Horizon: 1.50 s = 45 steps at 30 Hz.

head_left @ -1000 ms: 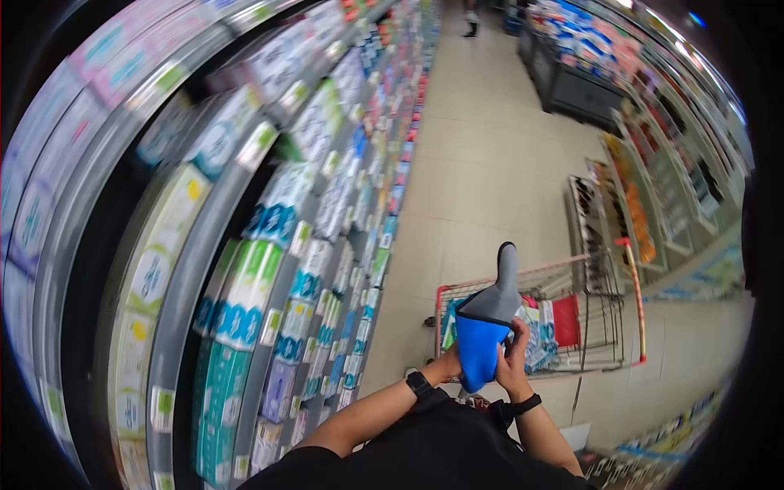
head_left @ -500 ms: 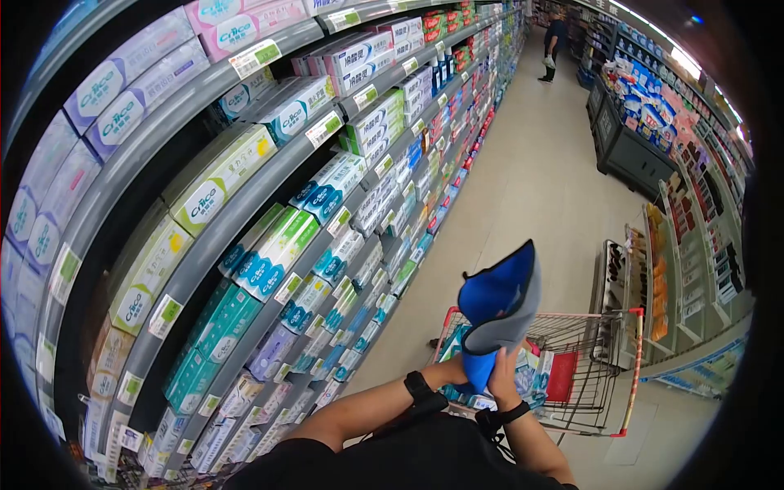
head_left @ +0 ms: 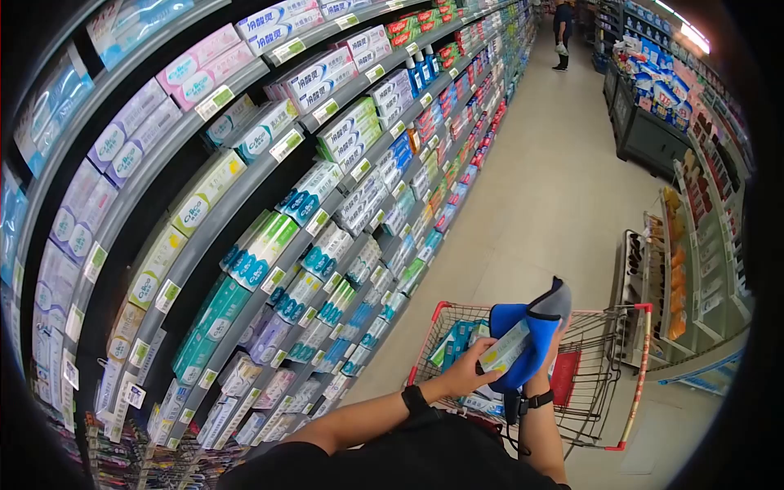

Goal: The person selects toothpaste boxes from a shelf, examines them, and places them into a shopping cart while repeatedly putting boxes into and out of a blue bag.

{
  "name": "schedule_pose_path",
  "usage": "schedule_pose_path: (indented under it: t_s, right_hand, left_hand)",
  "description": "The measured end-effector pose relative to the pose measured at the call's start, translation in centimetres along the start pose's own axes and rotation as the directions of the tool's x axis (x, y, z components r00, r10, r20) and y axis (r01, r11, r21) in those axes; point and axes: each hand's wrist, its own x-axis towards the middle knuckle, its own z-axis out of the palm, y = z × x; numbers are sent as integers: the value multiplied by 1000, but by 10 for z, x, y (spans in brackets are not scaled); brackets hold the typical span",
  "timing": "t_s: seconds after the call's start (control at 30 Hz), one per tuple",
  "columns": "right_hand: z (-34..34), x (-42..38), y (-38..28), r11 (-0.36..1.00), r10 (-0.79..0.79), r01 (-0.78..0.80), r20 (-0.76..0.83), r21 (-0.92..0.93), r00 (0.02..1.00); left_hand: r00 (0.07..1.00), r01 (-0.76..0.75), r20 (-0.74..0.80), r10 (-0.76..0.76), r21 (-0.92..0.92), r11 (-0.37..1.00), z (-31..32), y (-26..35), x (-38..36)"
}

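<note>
A pale toothpaste box point(head_left: 505, 349) with yellow-green at its lower end is in my left hand point(head_left: 467, 371), fingers closed on it. The box lies against a floppy blue-and-grey cloth piece point(head_left: 535, 339), overlapping its blue side. My right hand point(head_left: 542, 380) grips this cloth from the right, most of its fingers hidden behind the material. Both hands are over the near left part of a wire shopping cart point(head_left: 604, 376) with red trim. Teal boxes point(head_left: 462, 336) and other packs lie inside the cart.
Shelves of toothpaste boxes point(head_left: 347, 135) run along my left, with a gray shelf edge point(head_left: 220, 155) close by. The tiled aisle point(head_left: 506, 180) leads ahead to a standing person point(head_left: 562, 33). On the right are a dark display bin point(head_left: 641, 139) and a rack of small goods point(head_left: 678, 269).
Both hands held the cloth, its blue inside open upward. Now my left hand holds a toothpaste box against it, and the cloth has folded over and moved right. The view has shifted.
</note>
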Motion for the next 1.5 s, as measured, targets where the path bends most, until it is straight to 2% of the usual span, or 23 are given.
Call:
schedule_pose_path:
  t_s: [0.07, 0.1, 0.17, 0.2, 0.3, 0.43, 0.5, 0.57, 0.6, 0.67, 0.7, 0.8, 0.83, 0.87, 0.9, 0.93, 0.97, 1.0, 1.07, 1.2, 1.37, 1.4, 1.5]
  right_hand:
    - [-4, 7, 13, 997, -68, 61, -135, -54, 989]
    - [-6, 12, 14, 996, -37, 42, -57, 85, 998]
    - [-11, 19, 15, 938, 4, -39, 100, 346, 995]
    - [18, 10, -23, 961, -15, -28, 154, 275, 988]
    - [13, 18, -12, 975, 62, -123, 307, 184, 950]
    - [-14, 7, 17, 983, 181, -185, 359, -24, 916]
    - [-10, 0, 13, 968, 217, -109, 541, -225, 813]
    - [-1, -7, -1, 920, 371, -353, 663, -170, 650]
    - [6, -14, -9, 908, 391, -383, 668, -169, 633]
    - [26, -25, -13, 759, 530, -651, 597, -15, 603]
    - [38, -27, -12, 796, 424, -604, 683, 33, 595]
    - [58, -35, 21, 796, 434, -605, 665, 33, 608]
    - [80, -45, 16, 806, 378, -591, 746, 25, 548]
    - [100, -64, 10, 915, 330, -378, 805, -143, 494]
    - [124, -85, 1, 959, 279, -82, 856, -270, 435]
    - [148, -106, -8, 926, 225, 205, 900, -317, 373]
    - [174, -121, -10, 835, 88, 499, 951, -232, 295]
    - [184, -128, 0, 842, 139, 459, 935, -285, 327]
    - [193, -136, 29, 851, 223, 382, 907, -360, 358]
    - [233, -159, 44, 908, 168, 225, 799, -353, 577]
    - [263, -172, 50, 877, 391, 85, 805, -473, 447]
    - [260, -170, 60, 871, 411, 74, 804, -485, 430]
    - [256, -182, 68, 860, 453, 8, 771, -510, 447]
  left_hand:
    - [992, 73, -98, -84, -111, 991, -5, -4, -3]
    - [980, 108, -146, -134, -172, 979, -5, -1, -6]
    - [960, 16, -272, -71, -199, 980, -9, -8, -10]
    - [944, -12, -324, -57, -206, 978, -13, -4, -11]
    - [866, -131, -499, -39, -301, 945, -18, 21, -18]
    - [739, -327, -673, -43, -413, 850, -34, 35, -31]
    - [686, -396, -722, -92, -477, 785, -45, 39, -40]
    - [635, -464, -756, -158, -537, 705, -59, 38, -47]
    - [590, -466, -794, -149, -485, 741, -64, 43, -47]
    - [603, -454, -786, -136, -478, 752, -73, 56, -55]
    - [610, -449, -782, -131, -477, 756, -78, 62, -60]
    - [803, -341, -582, -132, -629, 698, -94, 56, -80]
    - [844, -302, -517, -143, -678, 670, -98, 55, -88]
    - [779, -289, -599, -184, -603, 743, -94, 45, -88]
    - [783, -264, -601, -158, -553, 790, -98, 18, -90]
    - [866, -239, -469, -173, -692, 681, -105, 16, -102]
    - [933, -189, -326, -154, -807, 560, -113, 13, -112]
    - [885, -339, -443, 143, -405, 849, -120, -47, -104]
    - [906, -297, -413, 98, -452, 841, -131, -40, -116]
    - [939, -176, -341, -34, -565, 806, -140, -9, -170]
    - [973, -61, -205, -109, -678, 732, -152, -18, -210]
    - [981, 51, -91, -174, -737, 674, -158, -4, -221]
    - [974, 108, -80, -211, -656, 747, -162, 4, -249]
